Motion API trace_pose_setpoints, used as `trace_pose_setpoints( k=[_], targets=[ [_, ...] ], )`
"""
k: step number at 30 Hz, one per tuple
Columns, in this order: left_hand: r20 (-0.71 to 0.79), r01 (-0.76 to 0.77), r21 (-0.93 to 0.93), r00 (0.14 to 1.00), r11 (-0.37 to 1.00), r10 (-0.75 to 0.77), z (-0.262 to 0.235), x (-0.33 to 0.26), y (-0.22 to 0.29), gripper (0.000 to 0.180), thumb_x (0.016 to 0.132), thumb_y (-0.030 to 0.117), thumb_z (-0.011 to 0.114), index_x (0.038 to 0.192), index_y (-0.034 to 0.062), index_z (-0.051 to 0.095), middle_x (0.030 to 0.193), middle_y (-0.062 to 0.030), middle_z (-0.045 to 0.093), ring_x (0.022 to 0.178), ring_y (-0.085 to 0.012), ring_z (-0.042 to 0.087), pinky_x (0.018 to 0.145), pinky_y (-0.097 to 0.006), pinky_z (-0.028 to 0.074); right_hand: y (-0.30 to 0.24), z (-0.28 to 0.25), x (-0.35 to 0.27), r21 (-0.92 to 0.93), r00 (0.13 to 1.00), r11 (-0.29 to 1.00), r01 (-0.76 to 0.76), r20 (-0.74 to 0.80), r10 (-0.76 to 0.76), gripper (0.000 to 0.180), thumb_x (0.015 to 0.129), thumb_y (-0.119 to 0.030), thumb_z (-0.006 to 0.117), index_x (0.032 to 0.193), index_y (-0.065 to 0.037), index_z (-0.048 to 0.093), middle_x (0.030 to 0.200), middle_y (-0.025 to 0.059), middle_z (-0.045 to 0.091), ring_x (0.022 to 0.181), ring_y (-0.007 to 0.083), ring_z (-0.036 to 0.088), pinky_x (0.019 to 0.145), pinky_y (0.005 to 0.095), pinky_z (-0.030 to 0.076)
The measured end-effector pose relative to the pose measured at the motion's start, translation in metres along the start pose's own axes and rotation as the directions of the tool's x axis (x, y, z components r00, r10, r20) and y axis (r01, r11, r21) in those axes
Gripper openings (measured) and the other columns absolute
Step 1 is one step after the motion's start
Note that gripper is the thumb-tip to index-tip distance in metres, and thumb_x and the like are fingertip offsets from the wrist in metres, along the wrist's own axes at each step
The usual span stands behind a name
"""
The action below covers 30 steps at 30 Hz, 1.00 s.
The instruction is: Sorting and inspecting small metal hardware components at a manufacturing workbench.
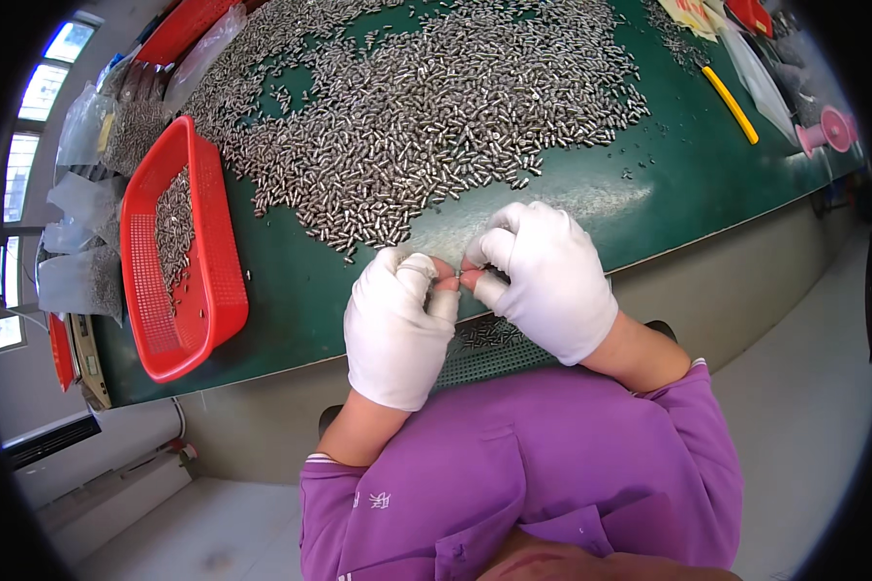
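Both hands wear white gloves with bare thumb and index fingertips showing. My left hand [397, 329] and my right hand [552, 286] meet over the table's near edge, each closed in a pinch. Between their fingertips is a tiny metal part [458, 276], mostly covered by the fingers. Just beyond the hands spreads a large heap of small silvery, bullet-shaped metal pieces [446, 107] on the green tabletop [688, 189]. Below the hands, close to my body, sits a green mesh basket [499, 360] with dark small pieces in it, partly hidden by the gloves.
A red plastic basket [225, 257] holding small metal pieces [174, 228] stands on the left. Clear plastic bags [79, 281] lie beyond its left side. At the far right are a yellow stick-like object [730, 105] and a pink spool-shaped object [827, 132]. The table's front edge runs beneath my hands.
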<state>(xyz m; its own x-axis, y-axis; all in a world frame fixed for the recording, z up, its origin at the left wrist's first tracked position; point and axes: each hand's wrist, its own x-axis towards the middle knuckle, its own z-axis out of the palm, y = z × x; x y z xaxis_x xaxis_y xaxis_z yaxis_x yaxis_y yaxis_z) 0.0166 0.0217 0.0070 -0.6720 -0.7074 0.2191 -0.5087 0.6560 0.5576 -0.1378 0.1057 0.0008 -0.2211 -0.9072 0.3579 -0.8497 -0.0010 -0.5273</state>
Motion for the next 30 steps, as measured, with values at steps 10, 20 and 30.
trace_pose_setpoints(
  k=[10,20,30],
  targets=[
    [0.053,0.030,-0.001,0.998,1.000,-0.029,-0.006,-0.005,-0.001,0.010,0.079,0.011,0.076,0.085,0.0100,0.069,0.086,-0.0091,0.063,0.081,-0.0323,0.063,0.071,-0.044,0.051,0.001,0.000,-0.006,-0.004,1.000,1.000,0.015,-0.007,-0.015,0.009,0.077,-0.023,0.077,0.082,-0.017,0.072,0.085,0.0019,0.063,0.084,0.0259,0.062,0.073,0.0408,0.052],
    [0.034,-0.087,-0.008,0.996,0.996,0.087,-0.008,-0.005,-0.001,0.011,0.077,0.009,0.077,0.083,0.0109,0.068,0.084,-0.0084,0.062,0.080,-0.0310,0.062,0.070,-0.044,0.051,0.002,-0.005,-0.010,0.002,0.999,0.999,0.047,0.012,-0.047,0.008,0.076,-0.021,0.076,0.082,-0.017,0.072,0.086,0.0027,0.063,0.083,0.0267,0.062,0.072,0.0414,0.052],
    [0.126,-0.060,-0.258,0.987,0.964,0.096,-0.031,-0.008,-0.012,0.016,0.072,-0.001,0.078,0.082,0.0063,0.068,0.082,-0.0095,0.065,0.072,-0.0307,0.064,0.065,-0.039,0.051,0.035,-0.032,-0.002,-0.092,0.990,0.996,0.019,-0.136,-0.031,0.012,0.077,-0.014,0.076,0.088,-0.016,0.072,0.086,0.0034,0.066,0.081,0.0275,0.064,0.071,0.0409,0.053]
  ],
)
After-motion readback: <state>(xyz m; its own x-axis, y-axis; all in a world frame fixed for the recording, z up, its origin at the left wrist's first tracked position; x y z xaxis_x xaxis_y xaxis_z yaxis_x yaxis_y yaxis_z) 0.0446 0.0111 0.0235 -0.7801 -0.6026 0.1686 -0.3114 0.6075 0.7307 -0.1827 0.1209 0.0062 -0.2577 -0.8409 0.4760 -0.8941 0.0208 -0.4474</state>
